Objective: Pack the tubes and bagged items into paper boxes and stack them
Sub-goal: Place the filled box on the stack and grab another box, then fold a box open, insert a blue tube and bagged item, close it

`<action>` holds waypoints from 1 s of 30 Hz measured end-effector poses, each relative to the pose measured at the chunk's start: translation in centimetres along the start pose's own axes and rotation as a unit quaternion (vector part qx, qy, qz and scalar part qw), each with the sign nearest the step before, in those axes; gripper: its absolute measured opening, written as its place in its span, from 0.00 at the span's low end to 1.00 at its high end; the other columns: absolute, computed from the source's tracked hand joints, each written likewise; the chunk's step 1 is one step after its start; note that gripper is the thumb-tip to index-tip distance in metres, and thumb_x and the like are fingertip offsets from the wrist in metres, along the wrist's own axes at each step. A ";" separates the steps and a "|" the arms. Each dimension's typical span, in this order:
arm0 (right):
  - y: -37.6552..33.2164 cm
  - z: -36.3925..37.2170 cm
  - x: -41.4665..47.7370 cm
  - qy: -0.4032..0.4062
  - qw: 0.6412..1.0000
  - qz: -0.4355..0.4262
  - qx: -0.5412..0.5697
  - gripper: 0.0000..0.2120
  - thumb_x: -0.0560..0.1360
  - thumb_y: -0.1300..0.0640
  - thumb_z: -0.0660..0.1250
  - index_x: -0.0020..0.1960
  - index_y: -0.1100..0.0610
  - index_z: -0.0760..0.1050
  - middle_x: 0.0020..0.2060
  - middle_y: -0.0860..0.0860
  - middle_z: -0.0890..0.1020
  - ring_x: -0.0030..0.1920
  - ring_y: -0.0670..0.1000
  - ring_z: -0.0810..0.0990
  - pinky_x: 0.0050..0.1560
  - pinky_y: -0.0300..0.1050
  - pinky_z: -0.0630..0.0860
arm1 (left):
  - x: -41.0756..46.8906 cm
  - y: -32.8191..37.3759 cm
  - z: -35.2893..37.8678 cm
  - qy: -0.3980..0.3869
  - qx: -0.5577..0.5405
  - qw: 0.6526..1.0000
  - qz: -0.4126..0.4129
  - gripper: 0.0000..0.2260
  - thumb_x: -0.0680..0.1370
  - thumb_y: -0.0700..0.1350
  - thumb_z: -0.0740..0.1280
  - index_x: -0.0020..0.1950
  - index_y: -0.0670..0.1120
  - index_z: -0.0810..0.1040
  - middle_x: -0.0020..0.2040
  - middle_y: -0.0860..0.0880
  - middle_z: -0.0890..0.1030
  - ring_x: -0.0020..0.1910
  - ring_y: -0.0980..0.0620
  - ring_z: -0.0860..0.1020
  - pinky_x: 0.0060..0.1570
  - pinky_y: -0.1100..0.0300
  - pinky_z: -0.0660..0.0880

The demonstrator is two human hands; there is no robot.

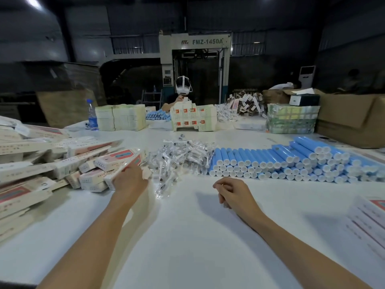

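Observation:
My left hand [129, 180] grips a long white-and-pink paper box [118, 160] at the right edge of a loose heap of packed boxes [41, 163] on the left of the white table [187, 236]. My right hand [233, 192] rests on the table with its fingers curled and nothing in it. A pile of clear bagged items [183, 155] lies just beyond both hands. To its right, blue tubes with white caps [281, 161] are stacked in rows.
Flat unfolded cartons [368, 222] lie at the right edge. Across the table sit bundles of flat boxes [120, 116], a water bottle [92, 114], a wrapped stack [291, 118] and a brown cardboard carton [350, 119]. Another person [181, 94] works opposite.

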State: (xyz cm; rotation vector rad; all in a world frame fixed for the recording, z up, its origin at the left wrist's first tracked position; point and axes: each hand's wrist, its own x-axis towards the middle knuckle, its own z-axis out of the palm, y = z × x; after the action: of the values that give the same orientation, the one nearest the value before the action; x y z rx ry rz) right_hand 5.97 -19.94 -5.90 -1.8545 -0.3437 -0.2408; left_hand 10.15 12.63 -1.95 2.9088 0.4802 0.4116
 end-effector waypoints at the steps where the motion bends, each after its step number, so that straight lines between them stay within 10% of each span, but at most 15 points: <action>1: 0.1 0.0 0.0 0.005 1.000 0.001 0.001 0.08 0.82 0.60 0.66 0.46 0.54 0.82 0.29 0.54 0.81 0.29 0.49 0.75 0.31 0.41 0.73 | -0.1 -0.1 -0.3 0.002 -0.026 1.000 0.008 0.27 0.82 0.52 0.71 0.73 0.38 0.67 0.65 0.39 0.81 0.64 0.36 0.80 0.51 0.49 0.75; 8: 0.0 0.2 0.0 0.019 1.000 0.005 -0.005 0.09 0.81 0.60 0.66 0.45 0.52 0.82 0.29 0.54 0.81 0.29 0.49 0.76 0.32 0.42 0.73 | -2.4 2.1 -3.5 -0.039 -0.320 0.943 0.080 0.20 0.86 0.57 0.64 0.74 0.50 0.71 0.52 0.51 0.83 0.47 0.47 0.84 0.46 0.49 0.81; 13: -0.5 0.3 -0.3 0.030 0.999 0.003 -0.022 0.08 0.82 0.60 0.66 0.46 0.54 0.82 0.30 0.55 0.81 0.30 0.49 0.75 0.33 0.44 0.73 | -4.3 5.6 -2.3 -0.188 -0.692 0.696 0.047 0.12 0.87 0.44 0.62 0.69 0.44 0.77 0.52 0.38 0.88 0.49 0.37 0.88 0.40 0.49 0.86; 15: -0.9 0.1 -0.2 0.051 0.998 0.006 -0.042 0.08 0.82 0.60 0.66 0.47 0.54 0.82 0.31 0.54 0.82 0.30 0.48 0.76 0.33 0.46 0.74 | -4.8 6.3 -1.2 -0.206 -0.725 0.656 0.035 0.10 0.87 0.42 0.61 0.66 0.42 0.77 0.54 0.36 0.87 0.49 0.35 0.88 0.43 0.47 0.87; 22: -2.5 -6.4 5.1 0.225 0.939 0.037 -0.256 0.10 0.82 0.60 0.63 0.58 0.57 0.81 0.49 0.51 0.86 0.49 0.53 0.83 0.50 0.52 0.80 | -6.4 7.7 1.9 -0.235 -0.702 0.666 0.094 0.13 0.88 0.49 0.61 0.69 0.47 0.78 0.57 0.42 0.88 0.49 0.39 0.88 0.50 0.46 0.86; 30: -0.1 -16.1 11.6 0.203 0.755 0.102 -0.615 0.11 0.85 0.57 0.59 0.60 0.63 0.74 0.65 0.62 0.74 0.66 0.62 0.70 0.61 0.55 0.71 | -7.1 8.4 1.6 -0.221 -0.699 0.667 0.131 0.20 0.79 0.56 0.73 0.69 0.52 0.77 0.57 0.46 0.89 0.54 0.43 0.88 0.48 0.56 0.85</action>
State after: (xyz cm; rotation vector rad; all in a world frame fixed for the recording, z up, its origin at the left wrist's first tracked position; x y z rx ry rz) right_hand 16.89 -33.96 2.98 -3.0055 0.4777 -0.8529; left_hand 6.62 2.23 -3.41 1.4047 -0.2952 0.0000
